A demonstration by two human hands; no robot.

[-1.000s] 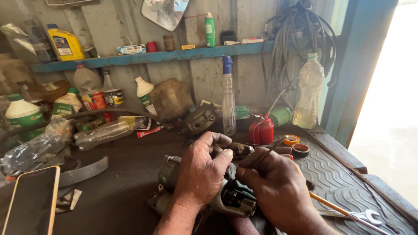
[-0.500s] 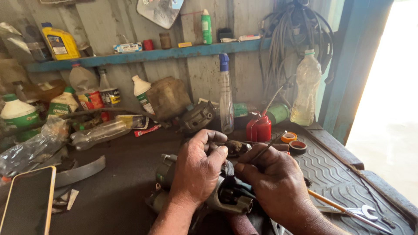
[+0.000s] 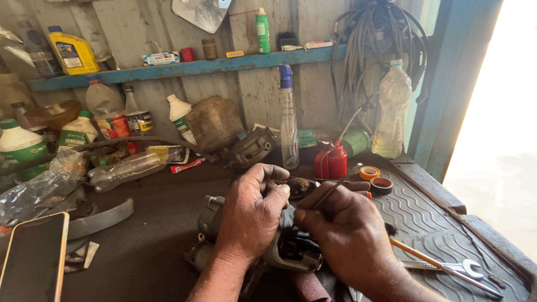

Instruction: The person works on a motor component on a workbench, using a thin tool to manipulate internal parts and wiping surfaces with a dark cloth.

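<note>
My left hand (image 3: 253, 214) is closed over the top of a greasy metal motor part (image 3: 291, 251) lying on the dark workbench (image 3: 151, 246); its fingers pinch a small dark component (image 3: 302, 187) at the part's upper end. My right hand (image 3: 341, 232) sits beside it, gripping a thin metal rod-like tool (image 3: 331, 193) whose tip points at that small component. Both hands are touching each other over the part. Most of the motor part is hidden under my hands.
A phone (image 3: 31, 260) lies at the front left. Bottles, a red oil can (image 3: 331, 161), a spray bottle (image 3: 288, 120) and tape rolls (image 3: 376, 179) crowd the back. A spanner (image 3: 447, 267) and a brush lie on the ribbed mat (image 3: 442, 223) at right. A blue shelf (image 3: 184, 68) runs above.
My hands have stayed on the motor part with small finger shifts. The view has dropped slightly, so the shelf and bottles appear higher.
</note>
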